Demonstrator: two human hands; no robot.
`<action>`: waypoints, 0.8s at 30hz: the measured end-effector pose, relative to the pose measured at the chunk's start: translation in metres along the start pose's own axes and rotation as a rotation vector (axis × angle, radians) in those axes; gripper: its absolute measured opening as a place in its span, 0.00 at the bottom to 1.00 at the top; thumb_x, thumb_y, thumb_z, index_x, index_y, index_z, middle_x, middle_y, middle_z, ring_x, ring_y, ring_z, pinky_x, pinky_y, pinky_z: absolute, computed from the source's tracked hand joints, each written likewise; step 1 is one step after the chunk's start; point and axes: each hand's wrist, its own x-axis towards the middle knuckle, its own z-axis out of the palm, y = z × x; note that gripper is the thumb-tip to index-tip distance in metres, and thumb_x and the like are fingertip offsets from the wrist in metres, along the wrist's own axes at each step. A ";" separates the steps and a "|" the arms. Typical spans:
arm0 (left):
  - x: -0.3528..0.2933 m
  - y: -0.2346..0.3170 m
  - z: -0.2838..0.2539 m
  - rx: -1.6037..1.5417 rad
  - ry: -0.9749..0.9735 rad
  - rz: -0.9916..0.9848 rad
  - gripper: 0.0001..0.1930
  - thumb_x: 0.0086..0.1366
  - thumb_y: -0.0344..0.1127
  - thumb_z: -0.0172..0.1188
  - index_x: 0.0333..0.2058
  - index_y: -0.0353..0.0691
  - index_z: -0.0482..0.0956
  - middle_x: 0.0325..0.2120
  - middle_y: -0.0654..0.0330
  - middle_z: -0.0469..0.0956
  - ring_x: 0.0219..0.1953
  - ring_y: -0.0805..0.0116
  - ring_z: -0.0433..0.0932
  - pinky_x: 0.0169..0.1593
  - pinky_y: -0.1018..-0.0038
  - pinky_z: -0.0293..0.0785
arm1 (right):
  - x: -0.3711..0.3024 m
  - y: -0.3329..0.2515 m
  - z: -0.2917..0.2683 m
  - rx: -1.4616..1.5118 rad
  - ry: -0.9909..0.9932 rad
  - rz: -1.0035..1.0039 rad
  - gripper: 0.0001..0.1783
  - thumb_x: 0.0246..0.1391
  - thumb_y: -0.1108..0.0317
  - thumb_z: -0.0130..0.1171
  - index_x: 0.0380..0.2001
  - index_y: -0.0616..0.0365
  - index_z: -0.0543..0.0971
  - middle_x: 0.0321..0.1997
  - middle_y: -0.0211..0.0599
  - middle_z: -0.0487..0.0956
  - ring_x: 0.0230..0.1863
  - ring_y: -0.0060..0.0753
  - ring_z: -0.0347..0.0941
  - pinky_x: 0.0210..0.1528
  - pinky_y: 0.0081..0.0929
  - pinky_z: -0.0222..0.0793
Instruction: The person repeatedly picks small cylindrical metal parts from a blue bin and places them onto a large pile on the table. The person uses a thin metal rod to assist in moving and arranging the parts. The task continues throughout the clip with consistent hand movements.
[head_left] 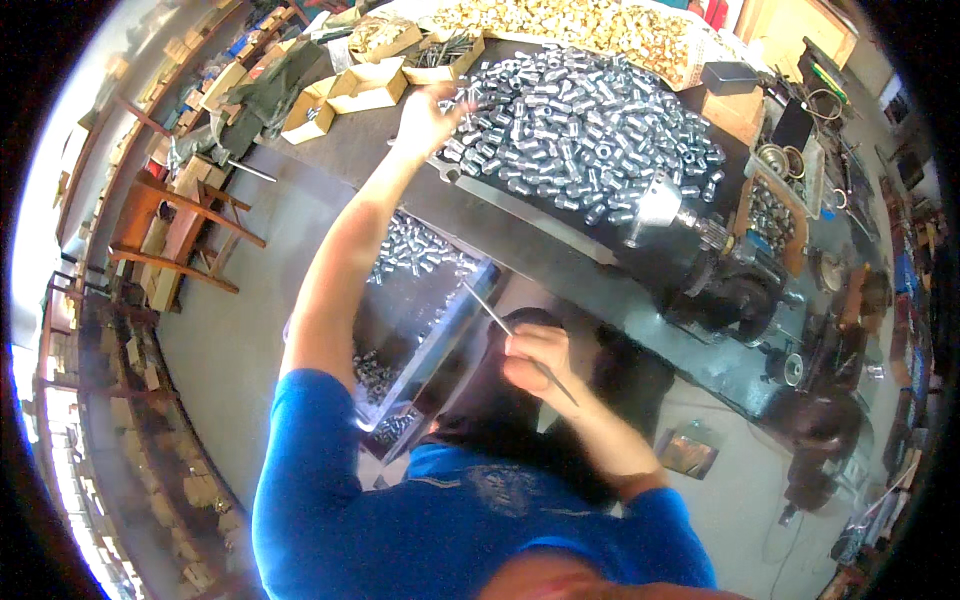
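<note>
Obstacles: I see yellowish boxes [370, 87] beyond my left hand [428, 122], a spanner [530, 218] along the heap's near side, dark machine [732, 302] at its right.
Edges: worktop [335, 150] front edge between hands; floor [225, 340] at left.
Fittings [590, 120]: silver, shiny, heaped on worktop.
Left: at heap's left side; grip, can't tell.
Right hand [537, 358]: clamped on thin rod [488, 307].

Left grip [428, 118] far forward, arm [345, 255] outstretched; right grip [537, 357] curled nearer the torso [480, 515].
</note>
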 end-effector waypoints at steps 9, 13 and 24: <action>-0.116 -0.004 -0.070 -0.233 -0.229 -0.343 0.17 0.57 0.34 0.63 0.45 0.36 0.77 0.25 0.57 0.82 0.23 0.77 0.76 0.28 0.77 0.72 | 0.002 -0.012 -0.002 -0.032 0.038 0.120 0.06 0.30 0.75 0.56 0.12 0.56 0.68 0.14 0.36 0.64 0.13 0.36 0.63 0.16 0.29 0.56; -0.275 -0.096 -0.105 -0.165 -0.346 -0.530 0.19 0.50 0.28 0.59 0.44 0.37 0.79 0.20 0.58 0.77 0.24 0.74 0.74 0.31 0.72 0.72 | 0.002 -0.010 0.010 0.046 -0.014 0.106 0.08 0.34 0.71 0.55 0.12 0.59 0.67 0.13 0.34 0.63 0.13 0.33 0.62 0.16 0.27 0.54; -0.402 -0.120 -0.097 0.747 -1.285 -0.443 0.14 0.47 0.38 0.62 0.34 0.44 0.81 0.33 0.51 0.81 0.40 0.51 0.80 0.41 0.58 0.76 | -0.005 0.005 0.017 0.101 -0.020 0.162 0.09 0.35 0.72 0.57 0.12 0.62 0.67 0.14 0.37 0.67 0.14 0.33 0.64 0.18 0.25 0.57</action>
